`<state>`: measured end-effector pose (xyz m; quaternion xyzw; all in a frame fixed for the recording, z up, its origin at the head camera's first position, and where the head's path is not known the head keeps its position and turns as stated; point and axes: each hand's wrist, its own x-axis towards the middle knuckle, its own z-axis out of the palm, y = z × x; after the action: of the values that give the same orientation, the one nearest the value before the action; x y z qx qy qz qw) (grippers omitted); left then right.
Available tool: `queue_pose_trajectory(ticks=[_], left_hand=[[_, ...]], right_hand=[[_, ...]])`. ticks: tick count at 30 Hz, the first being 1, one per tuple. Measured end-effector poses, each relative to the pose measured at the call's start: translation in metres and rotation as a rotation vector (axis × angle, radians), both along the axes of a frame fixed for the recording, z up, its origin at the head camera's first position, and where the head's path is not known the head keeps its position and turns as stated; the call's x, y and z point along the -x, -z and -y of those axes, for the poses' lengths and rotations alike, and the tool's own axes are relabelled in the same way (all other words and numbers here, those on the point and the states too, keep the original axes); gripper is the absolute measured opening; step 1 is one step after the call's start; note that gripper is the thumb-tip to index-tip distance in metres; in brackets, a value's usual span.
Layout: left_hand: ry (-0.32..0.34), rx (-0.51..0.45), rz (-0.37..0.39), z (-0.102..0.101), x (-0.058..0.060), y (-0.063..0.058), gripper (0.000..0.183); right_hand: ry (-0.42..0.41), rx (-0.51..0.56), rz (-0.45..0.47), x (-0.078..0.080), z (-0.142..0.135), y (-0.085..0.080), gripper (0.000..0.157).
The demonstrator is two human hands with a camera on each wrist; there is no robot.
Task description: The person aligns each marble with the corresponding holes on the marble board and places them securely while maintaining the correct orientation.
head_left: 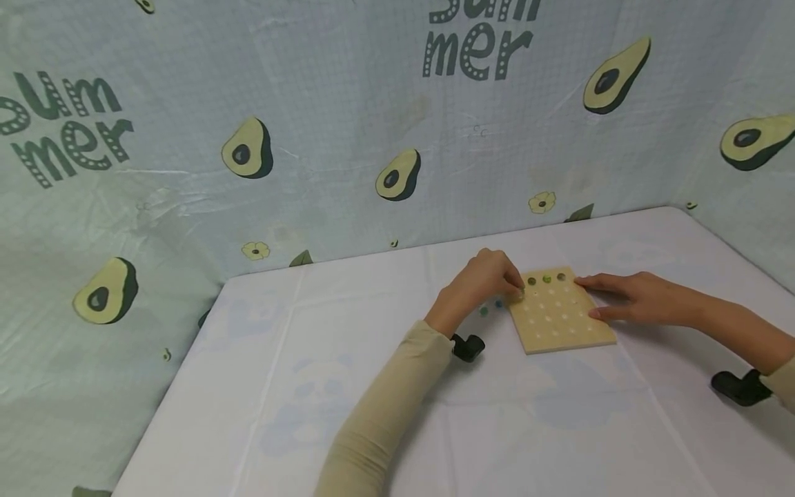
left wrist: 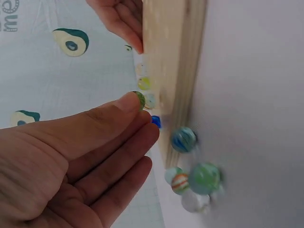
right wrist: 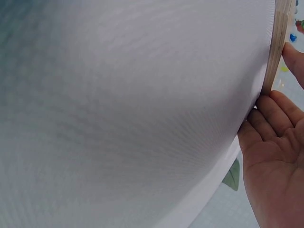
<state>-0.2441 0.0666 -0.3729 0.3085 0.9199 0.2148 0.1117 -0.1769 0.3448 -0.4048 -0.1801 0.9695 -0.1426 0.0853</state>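
My left hand (head_left: 484,276) pinches a green marble (left wrist: 138,99) between thumb and fingertips, close over the upper left part of a square wooden board (head_left: 562,317). Rows of shallow round holes cover the board. Along its far row sit several marbles, among them a yellow-green marble (head_left: 546,279). My right hand (head_left: 640,298) touches the board's right edge, thumb and index finger spread apart along it. In the right wrist view its fingers (right wrist: 280,111) lie fairly straight against the board's side (right wrist: 277,52).
Loose marbles lie on the white cloth left of the board, including a green swirled marble (left wrist: 204,178), a blue one (left wrist: 183,139) and an orange-striped one (left wrist: 180,183). A patterned curtain (head_left: 323,138) hangs behind the table (head_left: 348,359). Black wrist cameras hang below both wrists.
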Motion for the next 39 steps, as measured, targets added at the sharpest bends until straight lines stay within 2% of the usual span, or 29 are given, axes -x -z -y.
queue_pose_trajectory(ticks=[3,9,17,28,35,39], left_hand=[[-0.021,0.019,0.022,-0.006,-0.001,-0.003,0.018],[-0.116,0.084,0.046,-0.014,-0.004,-0.009,0.017],[-0.187,0.144,-0.013,-0.022,-0.010,-0.011,0.016],[-0.201,0.171,-0.063,-0.026,-0.013,-0.005,0.019],[-0.193,0.087,0.025,-0.016,-0.010,-0.007,0.020],[-0.181,0.066,0.029,-0.007,-0.005,-0.013,0.018]], right_hand=[[0.000,-0.006,0.001,0.000,0.000,-0.001,0.074],[0.001,-0.010,0.009,0.000,0.001,-0.002,0.074],[0.004,-0.005,0.001,0.001,0.000,-0.001,0.075],[0.015,0.013,0.023,0.001,0.000,0.001,0.077],[0.013,0.016,0.025,0.001,0.000,0.001,0.079],[0.024,0.010,0.027,0.000,0.001,0.000,0.079]])
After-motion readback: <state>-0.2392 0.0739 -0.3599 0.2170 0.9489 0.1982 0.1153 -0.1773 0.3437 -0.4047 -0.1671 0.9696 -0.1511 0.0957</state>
